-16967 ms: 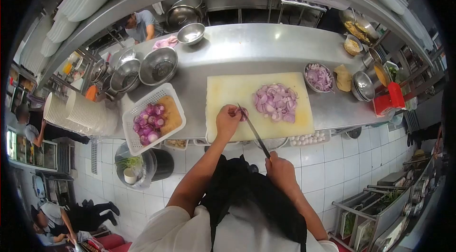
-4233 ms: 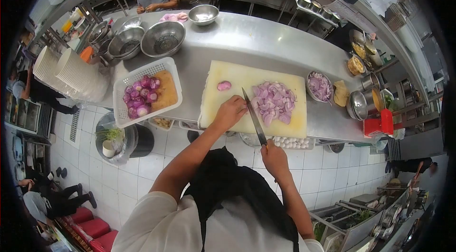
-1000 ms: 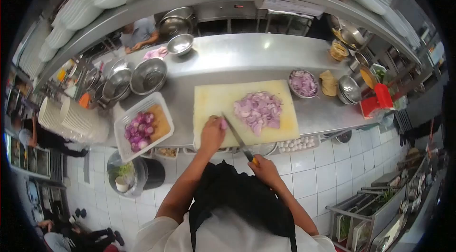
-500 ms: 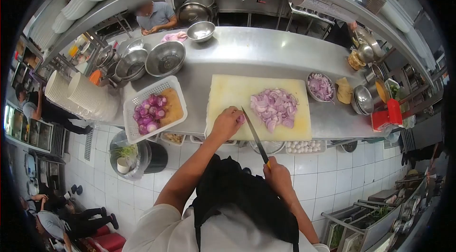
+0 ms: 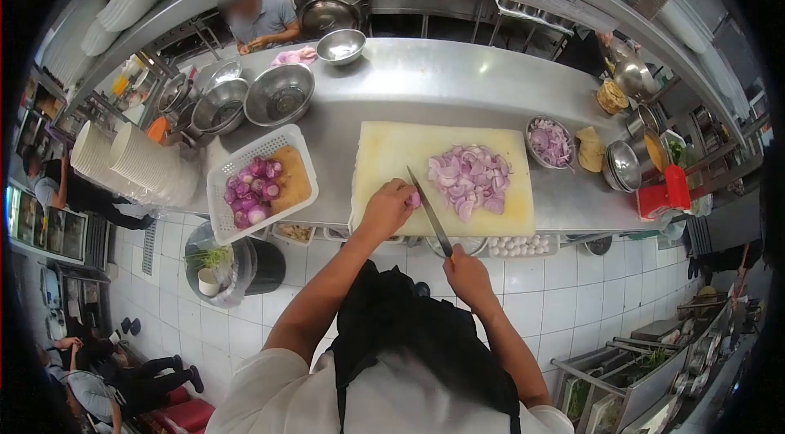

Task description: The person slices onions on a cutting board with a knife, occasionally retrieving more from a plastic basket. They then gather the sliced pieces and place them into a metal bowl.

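Note:
My left hand (image 5: 388, 209) is closed on a piece of red onion (image 5: 413, 201) at the left part of the cutting board (image 5: 384, 148). Most of that piece is hidden behind my fingers. In my right hand (image 5: 466, 274) is the handle of a long kitchen knife (image 5: 430, 213), its blade slanting up and left, right beside the onion. A heap of sliced red onion (image 5: 470, 179) lies on the board to the right of the blade. Further left, a white plastic basket (image 5: 219, 213) holds several peeled red onions (image 5: 252, 191) and a flat tan piece.
A metal bowl of sliced onion (image 5: 549, 143) stands just right of the board. Several steel bowls (image 5: 280, 94) are grouped at the back left. A red box (image 5: 664, 195) sits at the counter's right end. Across the counter is another person (image 5: 266, 21).
My right hand has moved up and slightly left with the knife, bringing the blade closer to the onion piece. My left hand keeps its grip. The whole view has shifted a little.

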Motion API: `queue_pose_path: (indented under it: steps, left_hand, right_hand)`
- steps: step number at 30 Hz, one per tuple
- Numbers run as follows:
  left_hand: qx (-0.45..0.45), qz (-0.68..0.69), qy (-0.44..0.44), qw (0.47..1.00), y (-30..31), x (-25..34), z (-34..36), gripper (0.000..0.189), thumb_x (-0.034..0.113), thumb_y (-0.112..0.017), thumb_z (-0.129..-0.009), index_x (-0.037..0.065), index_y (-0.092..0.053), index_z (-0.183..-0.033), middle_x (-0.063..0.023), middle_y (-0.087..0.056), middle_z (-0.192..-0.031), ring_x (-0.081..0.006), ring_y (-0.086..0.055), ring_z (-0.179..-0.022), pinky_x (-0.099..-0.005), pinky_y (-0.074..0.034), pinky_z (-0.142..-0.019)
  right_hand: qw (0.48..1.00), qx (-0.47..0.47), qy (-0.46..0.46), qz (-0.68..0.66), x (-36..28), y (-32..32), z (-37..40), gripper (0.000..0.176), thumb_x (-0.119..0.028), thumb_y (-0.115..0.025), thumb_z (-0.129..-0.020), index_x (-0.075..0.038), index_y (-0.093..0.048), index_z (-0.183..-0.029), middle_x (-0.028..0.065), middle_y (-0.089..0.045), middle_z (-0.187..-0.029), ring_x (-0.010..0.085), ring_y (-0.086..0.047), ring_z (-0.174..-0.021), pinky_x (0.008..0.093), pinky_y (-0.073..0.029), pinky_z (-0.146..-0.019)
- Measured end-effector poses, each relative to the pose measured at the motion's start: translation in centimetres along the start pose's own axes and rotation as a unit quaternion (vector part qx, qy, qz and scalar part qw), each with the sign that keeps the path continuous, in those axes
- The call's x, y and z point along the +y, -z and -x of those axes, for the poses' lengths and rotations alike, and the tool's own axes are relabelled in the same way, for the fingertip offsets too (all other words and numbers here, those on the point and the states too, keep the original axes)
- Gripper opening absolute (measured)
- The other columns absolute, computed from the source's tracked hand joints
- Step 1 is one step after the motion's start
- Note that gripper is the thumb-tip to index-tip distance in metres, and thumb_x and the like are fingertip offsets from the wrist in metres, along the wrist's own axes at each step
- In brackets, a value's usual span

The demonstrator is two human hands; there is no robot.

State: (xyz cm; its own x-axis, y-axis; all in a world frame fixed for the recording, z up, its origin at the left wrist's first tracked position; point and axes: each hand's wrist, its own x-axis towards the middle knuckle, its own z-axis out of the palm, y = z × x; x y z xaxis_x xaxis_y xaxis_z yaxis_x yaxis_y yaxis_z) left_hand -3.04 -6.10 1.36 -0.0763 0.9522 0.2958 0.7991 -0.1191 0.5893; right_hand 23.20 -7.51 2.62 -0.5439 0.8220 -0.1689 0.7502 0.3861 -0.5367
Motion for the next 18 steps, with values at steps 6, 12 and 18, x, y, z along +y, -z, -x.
queue_pose_path:
  steps: [6,12,18]
  left_hand:
    - [0.0,-0.006,0.004,1.0,-0.4,-0.5,0.0,0.036,0.01,-0.08,-0.081,0.007,-0.071,-0.116,-0.0121,-0.066,-0.108,-0.0334,-0.068,-0.099,-0.0429,-0.057,-0.086]
    - [0.011,-0.006,0.0,1.0,-0.2,-0.2,0.0,0.037,0.01,-0.08,-0.081,0.008,-0.07,-0.116,-0.0118,-0.065,-0.108,-0.0335,-0.068,-0.099,-0.0435,-0.057,-0.086]
    - [0.006,-0.004,0.007,1.0,-0.2,-0.1,0.1,0.034,0.009,-0.078,-0.082,0.008,-0.07,-0.115,-0.012,-0.065,-0.11,-0.0331,-0.068,-0.099,-0.0431,-0.057,-0.087]
  right_hand:
    - [0.999,-0.021,-0.021,0.018,-1.1,2.0,3.0,0.026,-0.023,-0.058,-0.099,0.001,-0.053,-0.108,0.0277,-0.069,-0.075,0.0494,-0.069,-0.073,0.0612,-0.055,-0.068]
    - [0.998,-0.038,-0.032,0.031,-1.5,1.9,3.7,0.025,-0.022,-0.058,-0.099,0.0,-0.053,-0.109,0.0287,-0.069,-0.077,0.0492,-0.07,-0.074,0.0607,-0.055,-0.069]
    - [1.0,-0.01,0.002,0.006,-1.0,0.2,-0.7,0.024,-0.022,-0.058,-0.1,0.001,-0.053,-0.107,0.0287,-0.069,-0.077,0.0502,-0.069,-0.075,0.062,-0.053,-0.069]
